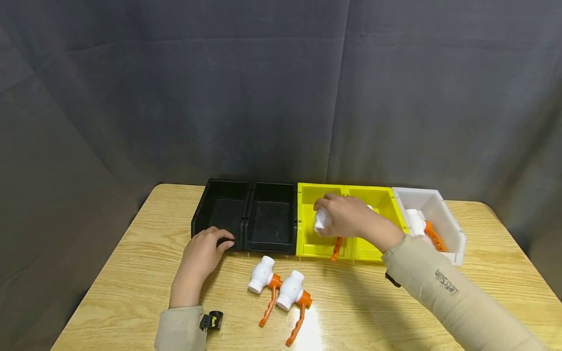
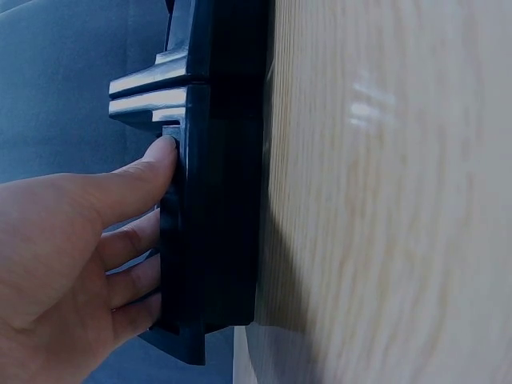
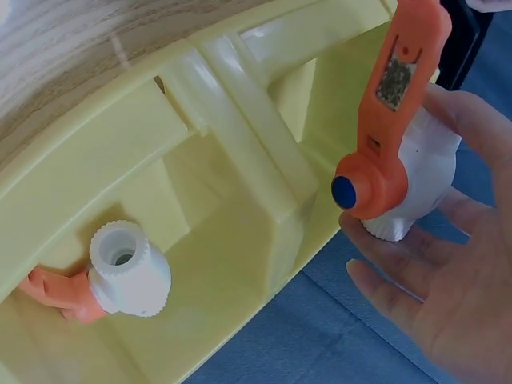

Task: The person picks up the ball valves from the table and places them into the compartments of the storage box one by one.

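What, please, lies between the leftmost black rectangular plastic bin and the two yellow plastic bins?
In the head view, a second black rectangular plastic bin lies between them.

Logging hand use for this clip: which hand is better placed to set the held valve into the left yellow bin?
Probably the right hand: it holds the valve over the left yellow bin. The left hand grips the front rim of the left black bin, farther from that spot.
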Motion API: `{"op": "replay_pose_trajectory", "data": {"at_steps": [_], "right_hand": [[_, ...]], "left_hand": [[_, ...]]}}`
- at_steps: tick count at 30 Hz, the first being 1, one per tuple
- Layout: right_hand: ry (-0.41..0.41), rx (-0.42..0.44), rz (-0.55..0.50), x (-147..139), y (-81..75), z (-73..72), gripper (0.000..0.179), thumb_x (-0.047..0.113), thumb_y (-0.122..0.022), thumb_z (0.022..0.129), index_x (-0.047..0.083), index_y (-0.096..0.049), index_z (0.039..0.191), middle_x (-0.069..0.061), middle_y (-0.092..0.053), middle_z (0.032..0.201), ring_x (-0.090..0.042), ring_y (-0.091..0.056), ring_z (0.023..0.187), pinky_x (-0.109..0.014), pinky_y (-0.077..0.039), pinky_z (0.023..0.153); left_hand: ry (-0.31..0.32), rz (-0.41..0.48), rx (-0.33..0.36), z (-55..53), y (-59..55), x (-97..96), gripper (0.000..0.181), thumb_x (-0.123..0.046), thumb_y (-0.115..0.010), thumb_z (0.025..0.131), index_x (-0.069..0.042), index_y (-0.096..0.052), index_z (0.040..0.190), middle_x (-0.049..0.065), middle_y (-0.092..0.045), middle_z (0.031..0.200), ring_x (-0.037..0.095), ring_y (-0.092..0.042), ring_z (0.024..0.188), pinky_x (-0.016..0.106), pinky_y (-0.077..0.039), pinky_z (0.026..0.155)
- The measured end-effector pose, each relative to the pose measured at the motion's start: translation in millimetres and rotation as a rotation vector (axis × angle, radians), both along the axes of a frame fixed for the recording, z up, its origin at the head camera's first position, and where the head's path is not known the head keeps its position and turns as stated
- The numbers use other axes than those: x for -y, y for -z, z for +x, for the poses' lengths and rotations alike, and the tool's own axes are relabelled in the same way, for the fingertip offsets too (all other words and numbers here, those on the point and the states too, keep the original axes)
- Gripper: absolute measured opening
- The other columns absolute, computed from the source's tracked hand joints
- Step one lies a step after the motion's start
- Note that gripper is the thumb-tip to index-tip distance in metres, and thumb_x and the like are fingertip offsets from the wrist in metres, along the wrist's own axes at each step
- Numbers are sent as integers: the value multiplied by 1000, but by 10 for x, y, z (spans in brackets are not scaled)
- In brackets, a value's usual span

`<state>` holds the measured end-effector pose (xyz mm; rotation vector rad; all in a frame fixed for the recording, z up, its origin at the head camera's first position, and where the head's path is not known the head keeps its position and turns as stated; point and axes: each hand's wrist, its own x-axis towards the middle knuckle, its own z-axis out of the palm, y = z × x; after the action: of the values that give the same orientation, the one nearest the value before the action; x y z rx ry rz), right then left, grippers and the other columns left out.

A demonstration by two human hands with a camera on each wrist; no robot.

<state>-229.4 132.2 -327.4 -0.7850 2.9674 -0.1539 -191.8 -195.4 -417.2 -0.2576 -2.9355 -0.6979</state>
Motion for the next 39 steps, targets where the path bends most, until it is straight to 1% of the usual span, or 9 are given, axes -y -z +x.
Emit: {"op": "replay_pose_trajectory", "data": {"at_steps": [7,15,24,27,33,39], "right_hand": [[22,-1,27,7,49,-124,52,34,-83,79,9,-66,122,-10,-63,111,-25,-61,82,-43,-56,78],[47,13,57,-14,83,-241,53,33,-82,80,8,-65,123,-11,-63,110,-26,-61,84,-44,-56,80],[98,39,69,2,122,-403,53,36,-81,82,10,-65,125,-11,-61,112,-27,-60,85,-42,-55,81],[116,61,67,19,120,-453,54,36,-81,82,11,-64,127,-11,-61,113,-28,-60,87,-42,-55,83],[130,139,40,27,137,-521,55,33,-82,82,12,-63,129,-10,-60,113,-28,-59,90,-41,-54,87],[111,142,49,22,197,-570,55,28,-84,81,10,-63,128,-9,-60,113,-27,-59,90,-40,-54,88]], "left_hand": [[8,5,-15,5,-12,-6,15,-19,-71,93,-13,-75,106,10,-68,107,36,-63,104,53,-50,90],[2,10,-11,-2,-9,-27,15,-19,-71,93,-13,-75,106,9,-68,105,35,-64,103,52,-50,90],[-4,8,-12,-15,8,2,15,-20,-70,93,-13,-75,106,9,-68,107,35,-63,105,53,-50,90],[-6,9,-14,-18,4,8,15,-20,-71,93,-13,-75,106,10,-67,106,36,-63,104,53,-50,90],[-2,6,-17,-16,9,15,14,-19,-71,93,-13,-75,105,10,-67,105,36,-63,103,53,-50,90],[-4,5,-14,-10,32,8,15,-20,-71,93,-14,-75,105,9,-67,105,35,-64,103,53,-50,90]]}}
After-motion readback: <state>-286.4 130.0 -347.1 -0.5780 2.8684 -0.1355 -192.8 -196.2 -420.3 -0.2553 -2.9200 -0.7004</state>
